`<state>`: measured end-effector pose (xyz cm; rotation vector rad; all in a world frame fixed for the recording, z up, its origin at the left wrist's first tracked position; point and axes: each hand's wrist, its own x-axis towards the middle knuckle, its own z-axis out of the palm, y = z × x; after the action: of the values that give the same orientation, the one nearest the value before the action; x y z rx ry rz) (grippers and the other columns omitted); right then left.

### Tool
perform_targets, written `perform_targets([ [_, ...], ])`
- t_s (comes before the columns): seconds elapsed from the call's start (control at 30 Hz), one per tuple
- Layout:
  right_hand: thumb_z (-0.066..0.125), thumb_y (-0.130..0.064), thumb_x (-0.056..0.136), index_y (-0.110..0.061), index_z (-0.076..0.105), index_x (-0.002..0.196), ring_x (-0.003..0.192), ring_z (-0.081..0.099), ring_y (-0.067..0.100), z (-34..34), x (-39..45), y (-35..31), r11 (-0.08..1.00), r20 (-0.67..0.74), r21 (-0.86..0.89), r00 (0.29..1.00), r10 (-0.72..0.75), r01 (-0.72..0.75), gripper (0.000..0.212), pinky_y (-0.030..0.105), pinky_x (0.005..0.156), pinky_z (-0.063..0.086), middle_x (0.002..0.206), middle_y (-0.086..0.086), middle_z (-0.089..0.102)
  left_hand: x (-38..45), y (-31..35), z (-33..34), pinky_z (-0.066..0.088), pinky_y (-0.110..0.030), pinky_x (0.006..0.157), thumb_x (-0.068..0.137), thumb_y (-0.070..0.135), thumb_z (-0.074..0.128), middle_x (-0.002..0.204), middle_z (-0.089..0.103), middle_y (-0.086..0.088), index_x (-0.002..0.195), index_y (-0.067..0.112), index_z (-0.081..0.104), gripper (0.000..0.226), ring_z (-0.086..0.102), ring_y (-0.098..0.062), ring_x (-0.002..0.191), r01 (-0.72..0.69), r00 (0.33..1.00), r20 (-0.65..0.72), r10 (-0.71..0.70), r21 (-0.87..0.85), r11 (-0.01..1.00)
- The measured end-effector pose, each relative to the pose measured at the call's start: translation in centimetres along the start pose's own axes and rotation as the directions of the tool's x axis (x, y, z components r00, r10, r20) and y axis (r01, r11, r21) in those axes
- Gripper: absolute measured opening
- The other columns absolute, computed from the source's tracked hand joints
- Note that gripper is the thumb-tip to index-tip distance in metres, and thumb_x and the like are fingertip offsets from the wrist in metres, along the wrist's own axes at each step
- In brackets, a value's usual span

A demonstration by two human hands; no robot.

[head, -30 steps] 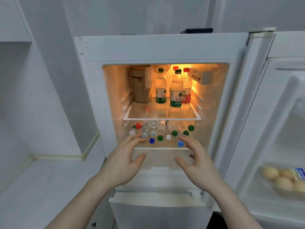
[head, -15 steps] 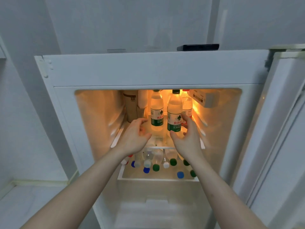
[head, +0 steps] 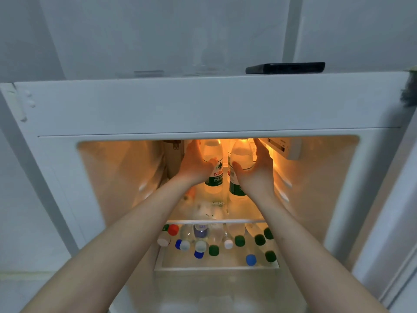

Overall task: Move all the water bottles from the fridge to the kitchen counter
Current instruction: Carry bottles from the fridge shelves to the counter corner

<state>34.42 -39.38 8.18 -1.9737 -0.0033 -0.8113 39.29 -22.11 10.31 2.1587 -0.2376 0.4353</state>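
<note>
Two upright water bottles with green labels stand side by side on the lit upper shelf of the open fridge (head: 203,105). My left hand (head: 194,166) wraps the left bottle (head: 215,177), thumb across its front and fingers up its left side. My right hand (head: 257,172) wraps the right bottle (head: 241,154) the same way from the right. The bottle caps are hidden behind the fridge's top frame. Several more bottles (head: 214,249) lie on the lower shelf, with green, blue, white and red caps pointing out.
A brown container (head: 173,154) stands at the back left of the upper shelf. A white control box (head: 284,147) hangs at the upper right inside. A flat black object (head: 285,67) lies on top of the fridge. The open door (head: 394,222) is at the right, the counter (head: 22,290) low left.
Both hands have reached deeper onto the upper shelf and closed round the two front bottles. The camera has moved closer and lower, hiding the bottle tops.
</note>
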Motion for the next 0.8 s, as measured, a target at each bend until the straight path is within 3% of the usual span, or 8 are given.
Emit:
perform_targets([
  [0.13,0.08,-0.043,0.084,-0.032,0.029,0.16,0.144,0.042,0.028,1.4,0.7,0.6,0.996,0.037,-0.085,0.999,0.009,-0.006,0.092,0.05,0.113,0.046,0.158,-0.002,0.043,1.4,-0.3,1.2,0.047,-0.041,0.107,0.09,0.035,0.072,0.148,0.048,0.001,0.146,0.026,0.035,0.068,0.049,-0.021,0.136,-0.015,1.0,0.009,0.014,0.017,1.0],
  [0.33,0.081,-0.04,0.085,-0.027,0.033,0.158,0.142,0.04,0.027,1.6,1.1,1.3,0.993,0.031,-0.12,1.0,0.002,0.002,0.088,0.044,0.112,0.043,0.154,0.002,0.043,2.4,-1.1,1.8,0.05,-0.044,0.104,0.088,0.037,0.076,0.133,0.056,-0.003,0.135,0.02,0.05,0.057,0.054,-0.023,0.124,-0.044,0.997,-0.055,0.049,0.081,0.996],
  [0.57,0.081,-0.035,0.085,-0.024,0.037,0.153,0.14,0.04,0.026,1.9,-0.2,1.5,0.997,-0.014,-0.066,0.999,-0.029,0.028,0.082,0.047,0.114,0.04,0.149,0.002,0.044,2.3,-1.3,2.1,0.05,-0.047,0.105,0.088,0.035,0.077,0.135,0.059,-0.001,0.138,0.021,0.048,0.059,0.056,-0.023,0.126,-0.024,0.999,-0.035,0.024,0.013,1.0],
  [0.67,0.081,-0.036,0.083,-0.027,0.037,0.151,0.137,0.044,0.025,1.9,-0.4,1.5,0.998,-0.019,-0.048,0.999,-0.039,0.038,0.082,0.053,0.111,0.043,0.147,0.0,0.045,1.6,-0.8,2.0,0.046,-0.04,0.108,0.092,0.03,0.074,0.145,0.054,0.0,0.146,0.022,0.039,0.065,0.051,-0.024,0.135,-0.03,0.999,-0.028,0.03,0.0,1.0],
  [0.8,0.081,-0.037,0.083,-0.036,0.03,0.147,0.138,0.046,0.027,1.1,-0.9,1.2,0.999,-0.002,-0.006,0.999,-0.036,0.036,0.082,0.055,0.108,0.047,0.149,-0.001,0.04,0.6,-0.4,1.7,0.041,-0.029,0.096,0.092,0.027,0.075,0.146,0.051,0.0,0.145,0.021,0.036,0.067,0.05,-0.022,0.133,-0.031,0.999,-0.03,0.031,0.012,0.999],
])
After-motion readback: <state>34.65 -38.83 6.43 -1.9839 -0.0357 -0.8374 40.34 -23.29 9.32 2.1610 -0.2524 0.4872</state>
